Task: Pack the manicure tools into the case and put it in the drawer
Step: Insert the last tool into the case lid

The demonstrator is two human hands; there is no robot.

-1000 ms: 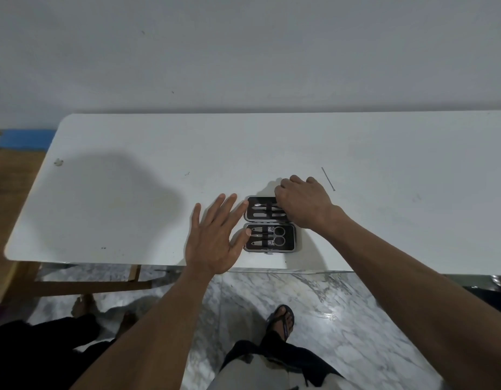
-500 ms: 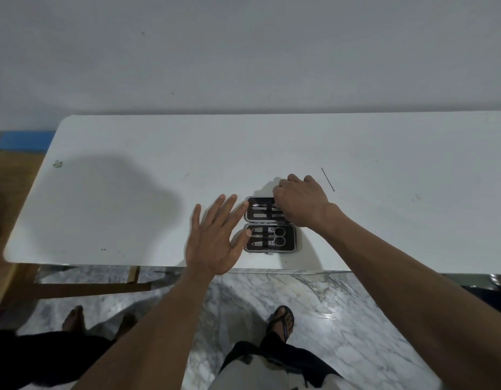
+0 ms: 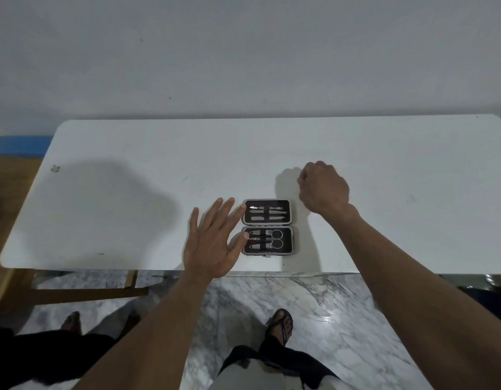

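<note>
The manicure case [image 3: 291,227] lies open near the front edge of the white table [image 3: 125,209]. Its far half [image 3: 267,203] holds slim metal tools under a strap. Its near half [image 3: 287,250] holds scissors [image 3: 277,239] and clippers. My left hand [image 3: 212,243] rests flat on the table with fingers spread, index fingertip and thumb touching the case's left side. My right hand [image 3: 324,190] is behind and right of the case, knuckles up, fingers curled down onto the tabletop. What lies under those fingers is hidden.
A plain wall runs behind the table. The table's front edge is just below the case, with marble floor and my sandalled foot [image 3: 280,323] beneath. A wooden frame [image 3: 83,294] shows under the table at left. No drawer is in view.
My right hand has left the case's far half and moved back and right, onto the spot where a thin metal stick lay; that stick is now out of sight. The left hand has stayed put.
</note>
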